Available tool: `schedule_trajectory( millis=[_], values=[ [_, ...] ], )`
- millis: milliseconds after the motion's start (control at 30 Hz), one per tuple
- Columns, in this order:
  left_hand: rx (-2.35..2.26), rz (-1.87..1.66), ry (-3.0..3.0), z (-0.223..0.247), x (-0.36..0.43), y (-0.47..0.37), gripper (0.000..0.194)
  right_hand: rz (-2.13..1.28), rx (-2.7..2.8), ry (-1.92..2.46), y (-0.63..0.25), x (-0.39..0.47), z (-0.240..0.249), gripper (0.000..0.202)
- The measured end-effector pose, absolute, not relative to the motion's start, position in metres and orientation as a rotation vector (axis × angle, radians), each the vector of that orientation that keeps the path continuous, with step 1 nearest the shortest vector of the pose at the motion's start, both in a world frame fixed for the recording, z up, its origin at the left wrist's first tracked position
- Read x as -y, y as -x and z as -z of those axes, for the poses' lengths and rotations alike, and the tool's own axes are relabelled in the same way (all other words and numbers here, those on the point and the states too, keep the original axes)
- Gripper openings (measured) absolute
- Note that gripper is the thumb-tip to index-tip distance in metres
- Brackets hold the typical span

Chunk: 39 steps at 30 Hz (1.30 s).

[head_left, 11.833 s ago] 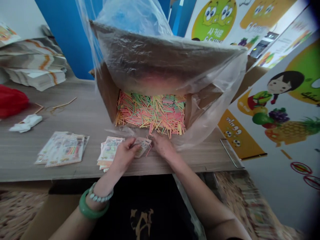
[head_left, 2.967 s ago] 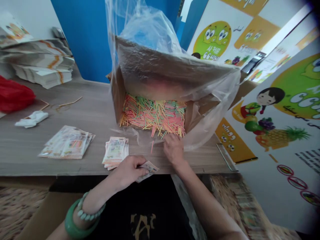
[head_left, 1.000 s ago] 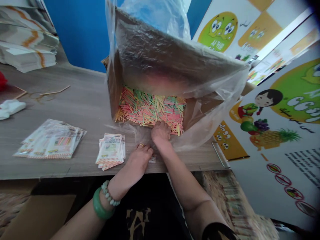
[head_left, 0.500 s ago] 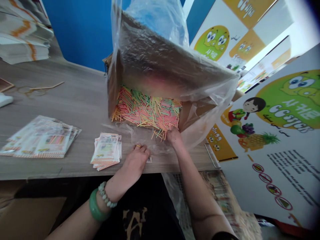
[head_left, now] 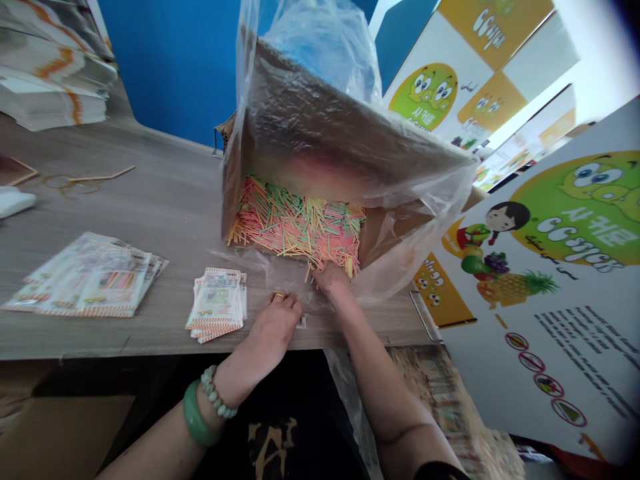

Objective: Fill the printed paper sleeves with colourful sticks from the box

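Observation:
An open cardboard box [head_left: 300,100] lined with clear plastic lies with its opening toward me. Many thin pink, yellow, green and orange sticks [head_left: 300,220] are heaped inside. My right hand [head_left: 333,281] is at the box's front edge, fingers closed around a few sticks at the near side of the heap. On the tabletop, my left hand [head_left: 277,323] has bent fingers pressed over a small printed packet [head_left: 302,321]; just a corner of it shows. A pile of printed packets [head_left: 217,303] lies left of that hand.
Farther left a larger fanned pile of packets [head_left: 95,277] rests on the wooden table [head_left: 170,200]. Stacked white bundles [head_left: 50,87] stand at the back left, near a thin stick with rubber bands [head_left: 100,179]. Printed cartons [head_left: 540,267] rise on the right.
My right hand has shifted left along the box's front edge, closer to my left hand. My left hand stays over the packet. The view has shifted slightly.

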<state>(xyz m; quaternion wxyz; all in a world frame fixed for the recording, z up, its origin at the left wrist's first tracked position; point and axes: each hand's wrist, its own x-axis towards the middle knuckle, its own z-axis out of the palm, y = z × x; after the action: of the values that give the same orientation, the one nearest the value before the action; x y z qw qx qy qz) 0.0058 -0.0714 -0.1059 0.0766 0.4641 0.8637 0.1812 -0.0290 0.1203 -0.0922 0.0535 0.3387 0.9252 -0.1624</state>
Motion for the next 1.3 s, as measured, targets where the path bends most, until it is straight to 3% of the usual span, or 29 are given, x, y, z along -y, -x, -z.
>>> schedule_trajectory(
  millis=[133, 433, 667, 900, 1100, 1300],
  values=[
    [-2.572, -0.549, -1.379, 0.103, 0.074, -0.006, 0.032, 0.832, -2.818, -1.072, 0.034, -0.126, 0.102, 0.003],
    [-2.607, -0.653, -1.386, 0.124, 0.073, -0.006, 0.035, 1.716, -2.880, -0.778, 0.018, -0.162, 0.102, 0.020],
    [-2.602, -0.668, -1.395, 0.118, 0.072, -0.006, 0.034, 1.955, -3.001, -0.654, 0.014, -0.151, 0.113, 0.021],
    [-2.695, -0.749, -1.377, 0.129, 0.077, -0.006, 0.030, 2.451, -2.451, -0.465, 0.003, -0.121, 0.124, 0.030],
    [-2.717, -1.006, -1.288, 0.118, 0.077, -0.003, 0.021, 2.517, -2.391, -0.422, 0.000, -0.121, 0.130, 0.029],
    [-2.333, -1.500, -0.911, 0.099, 0.061, 0.003, 0.015, 2.229, -2.705, -0.300, -0.002, -0.125, 0.132, 0.012]
  ],
)
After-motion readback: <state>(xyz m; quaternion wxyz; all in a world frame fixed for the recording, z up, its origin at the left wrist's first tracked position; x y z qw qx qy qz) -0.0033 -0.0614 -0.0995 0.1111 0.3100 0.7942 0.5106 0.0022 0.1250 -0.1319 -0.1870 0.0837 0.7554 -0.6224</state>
